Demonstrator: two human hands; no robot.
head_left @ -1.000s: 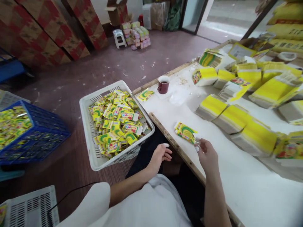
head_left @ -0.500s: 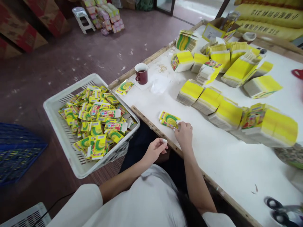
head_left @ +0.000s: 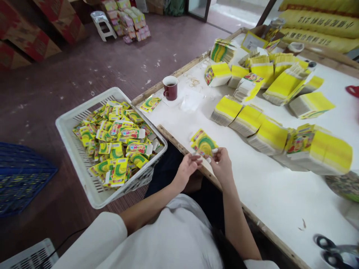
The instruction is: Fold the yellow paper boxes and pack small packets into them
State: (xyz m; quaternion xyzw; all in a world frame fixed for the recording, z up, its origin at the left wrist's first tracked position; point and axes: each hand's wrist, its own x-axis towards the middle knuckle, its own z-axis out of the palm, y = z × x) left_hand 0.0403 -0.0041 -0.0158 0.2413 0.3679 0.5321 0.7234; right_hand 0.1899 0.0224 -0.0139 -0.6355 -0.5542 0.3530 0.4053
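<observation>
The yellow carton [head_left: 204, 143] is above the near left edge of the white table [head_left: 260, 190], slightly tilted, with its green printed side upward. The right hand [head_left: 223, 164] has thumb and fingers pinched together on its near right corner. The left hand [head_left: 185, 170] is just beside the near edge of the carton, its fingers bent loosely and apart; whether they touch it, I cannot tell.

Half a second ago, the left hand was lower and more away, and the carton showed a narrower face. Now the left hand has come closer and the carton shows its face wider. In my judgement, this means the handling passes from one hand only toward both hands.

Farther to the left, the white basket [head_left: 97, 203] holds a heap of similar cartons [head_left: 119, 172]. On the far left part of the table there is one more yellow packet [head_left: 150, 104], near the dark red mug [head_left: 170, 89]. To the right stand rows of yellow card stacks [head_left: 267, 136].
</observation>
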